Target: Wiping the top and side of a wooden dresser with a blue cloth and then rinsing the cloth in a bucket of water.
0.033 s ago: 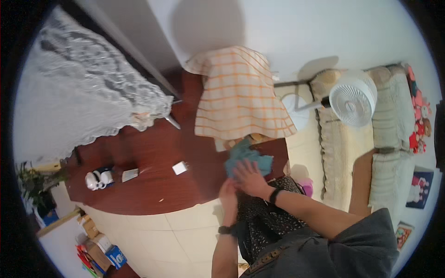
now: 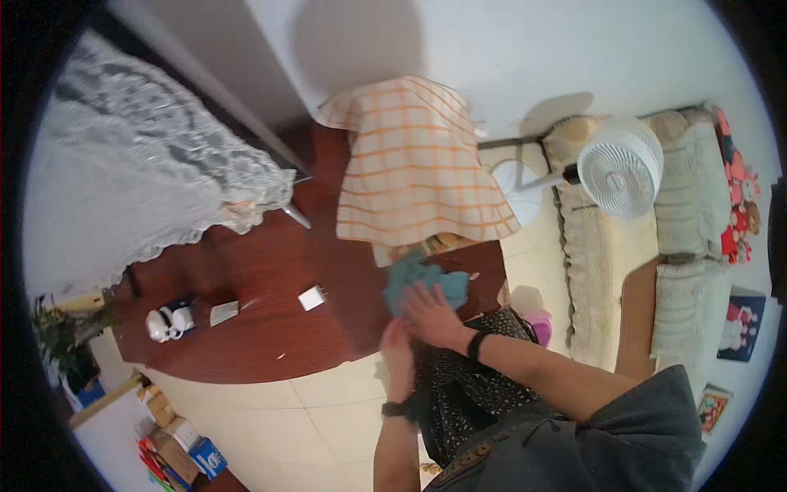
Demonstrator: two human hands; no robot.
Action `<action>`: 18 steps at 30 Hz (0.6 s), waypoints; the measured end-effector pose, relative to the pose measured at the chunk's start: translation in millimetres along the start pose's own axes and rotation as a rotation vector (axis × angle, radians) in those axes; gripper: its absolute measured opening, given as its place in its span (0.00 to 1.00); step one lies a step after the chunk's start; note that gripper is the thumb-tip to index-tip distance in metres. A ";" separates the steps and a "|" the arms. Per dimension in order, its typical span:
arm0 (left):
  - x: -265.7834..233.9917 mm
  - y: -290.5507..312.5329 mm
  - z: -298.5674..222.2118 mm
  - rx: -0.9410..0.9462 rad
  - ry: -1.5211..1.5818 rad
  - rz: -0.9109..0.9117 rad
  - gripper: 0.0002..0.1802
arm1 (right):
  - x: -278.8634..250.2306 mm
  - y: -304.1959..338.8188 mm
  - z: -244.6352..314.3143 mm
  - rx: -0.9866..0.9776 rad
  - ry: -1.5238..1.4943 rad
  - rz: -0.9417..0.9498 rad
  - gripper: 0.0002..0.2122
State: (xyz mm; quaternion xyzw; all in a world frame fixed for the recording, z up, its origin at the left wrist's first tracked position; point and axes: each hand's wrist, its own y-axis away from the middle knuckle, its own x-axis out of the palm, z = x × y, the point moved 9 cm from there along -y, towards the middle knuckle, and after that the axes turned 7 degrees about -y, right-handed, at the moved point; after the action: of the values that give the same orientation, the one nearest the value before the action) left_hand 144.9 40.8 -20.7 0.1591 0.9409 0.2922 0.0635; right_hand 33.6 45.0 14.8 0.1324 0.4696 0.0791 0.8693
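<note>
A crumpled teal cloth (image 2: 403, 280) lies on the dark red-brown wooden table (image 2: 270, 348), close to its near right edge. My right hand (image 2: 433, 316) rests flat on the cloth with its fingers stretched out. Beside it, my left hand (image 2: 397, 348) is at the table's near edge, by the cloth's lower left side. The left fingers point up and lie close together; blur hides whether anything is between them. A dark band circles each wrist. A small pale scrap (image 2: 474, 277) shows right of the cloth.
Behind the cloth, an orange-checked cover (image 2: 418, 172) drapes over something. A white box-shaped object (image 2: 311, 298), a grey flat item (image 2: 224, 312) and a white device (image 2: 170, 322) lie further left. A white fan (image 2: 620, 168) and a sofa (image 2: 594, 271) stand right.
The cloth has slid slightly left and toward me under my right hand. The pale scrap to its right shows more plainly. The whole view has shifted a little.
</note>
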 end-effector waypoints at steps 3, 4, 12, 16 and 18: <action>-7.8 -2.4 -6.0 0.002 -0.011 -0.088 0.14 | 14.9 -23.3 14.2 -0.188 -0.004 0.009 0.26; -17.9 -0.5 -5.2 -0.033 0.026 -0.199 0.14 | 17.4 -24.4 24.3 -0.337 -0.040 -0.016 0.26; 59.4 -16.7 -18.9 0.397 -0.584 -0.212 0.18 | -7.5 3.2 -41.5 -0.246 0.064 0.076 0.25; 92.0 -8.0 -30.9 0.299 -0.583 -0.158 0.20 | -35.6 24.7 -56.4 -0.346 0.137 -0.071 0.23; 92.4 -3.6 -31.1 0.246 -0.649 -0.134 0.23 | -48.1 24.9 -46.2 -0.417 0.150 -0.056 0.23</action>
State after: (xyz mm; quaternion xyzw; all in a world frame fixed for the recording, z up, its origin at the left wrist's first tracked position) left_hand 50.3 52.7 0.3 0.1880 0.9082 0.1063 0.3585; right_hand -31.7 63.4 36.4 -0.0695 0.5098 0.1600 0.8424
